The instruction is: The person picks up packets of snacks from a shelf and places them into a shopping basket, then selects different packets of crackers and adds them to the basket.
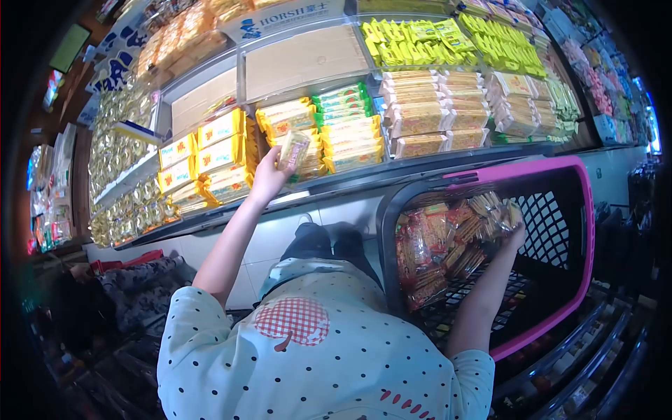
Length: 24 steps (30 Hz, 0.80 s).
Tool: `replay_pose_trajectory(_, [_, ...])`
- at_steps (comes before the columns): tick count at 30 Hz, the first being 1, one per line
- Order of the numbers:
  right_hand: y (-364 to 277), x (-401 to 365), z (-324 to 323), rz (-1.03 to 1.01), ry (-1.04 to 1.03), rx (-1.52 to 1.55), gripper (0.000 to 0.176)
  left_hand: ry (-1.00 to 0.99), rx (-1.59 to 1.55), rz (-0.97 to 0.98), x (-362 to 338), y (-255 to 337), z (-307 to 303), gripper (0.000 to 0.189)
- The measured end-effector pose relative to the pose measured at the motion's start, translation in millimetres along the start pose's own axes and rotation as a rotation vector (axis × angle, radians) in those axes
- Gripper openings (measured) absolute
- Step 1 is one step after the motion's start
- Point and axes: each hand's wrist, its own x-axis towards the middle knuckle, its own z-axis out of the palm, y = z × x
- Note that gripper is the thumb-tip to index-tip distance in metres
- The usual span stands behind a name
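Note:
My left hand (269,176) is closed around a clear-wrapped snack bar (295,150) with pinkish lettering, lifted in front of the display bin. Behind it lie stacked yellow-and-white snack packets (281,116). Down inside a black shopping basket with a pink handle (586,231), my right hand (516,239) is closed on a small clear-wrapped snack packet (512,214), partly hidden by the fingers. Several red and clear snack packets (435,241) fill the left side of the basket, close to this hand.
Dividers split the display into bins. Green-wrapped snacks (416,42) and pale wrapped packets (420,112) sit to the right; gold-wrapped pieces (133,203) to the left. A cardboard panel (304,61) lies at the back. Dark racks (581,357) stand behind the basket, above a tiled floor (262,241).

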Motion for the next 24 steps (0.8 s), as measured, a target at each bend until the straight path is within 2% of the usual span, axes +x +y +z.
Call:
replay_pose_trajectory(1, [-2, 0, -4, -0.009, -0.005, -0.004, 0.041, 0.004, 0.324, -0.003, 3, 3, -4, 0.044])
replay_pose_trajectory(2, [-7, 0, -11, -0.071, -0.033, 0.111, 0.041, 0.021, 0.434, 0.013, 7, 8, -6, 0.046])
replay_pose_trajectory(3, [-12, 5, -20, -0.133, -0.062, 0.226, 0.041, 0.025, 0.423, 0.010, 12, 11, -6, 0.046])
replay_pose_trajectory(4, [-25, -5, -24, -0.178, -0.025, 0.199, 0.040, -0.009, 0.487, -0.007, 19, 13, -6, 0.044])
replay_pose_trajectory(5, [-36, -15, -28, -0.253, 0.112, 0.127, 0.037, -0.043, 0.550, -0.024, 28, 14, -8, 0.041])
replay_pose_trajectory(7, [-54, -29, -35, -0.374, -0.003, 0.205, 0.038, -0.050, 0.559, -0.005, 47, 5, -7, 0.037])
replay_pose_trajectory(8, [-62, -50, -35, -0.357, 0.128, 0.174, 0.037, -0.092, 0.641, 0.005, 56, 0, -7, 0.036])
replay_pose_trajectory(9, [-66, -57, -37, -0.398, 0.161, 0.147, 0.037, -0.134, 0.722, 0.015, 61, -2, -8, 0.035])
replay_pose_trajectory(11, [-66, -43, -47, -0.495, 0.079, 0.238, 0.038, -0.139, 0.762, 0.011, 64, 5, -11, 0.033])
replay_pose_trajectory(14, [-69, -59, -50, -0.532, 0.102, 0.252, 0.037, -0.179, 0.792, 0.043, 72, 3, -14, 0.030])
replay_pose_trajectory(16, [-73, -68, -51, -0.535, 0.117, 0.243, 0.038, -0.128, 0.864, 0.135, 78, -1, -14, 0.022])
replay_pose_trajectory(20, [-83, -85, -60, -0.590, 0.173, 0.256, 0.038, -0.077, 0.892, 0.216, 78, 5, -13, 0.022])
replay_pose_trajectory(23, [-101, -119, -55, -0.663, 0.220, 0.350, 0.034, 0.011, 0.956, 0.315, 87, -8, -5, 0.025])
replay_pose_trajectory(24, [-107, -131, -55, -0.701, 0.240, 0.345, 0.034, 0.099, 0.967, 0.368, 88, -12, -2, 0.023])
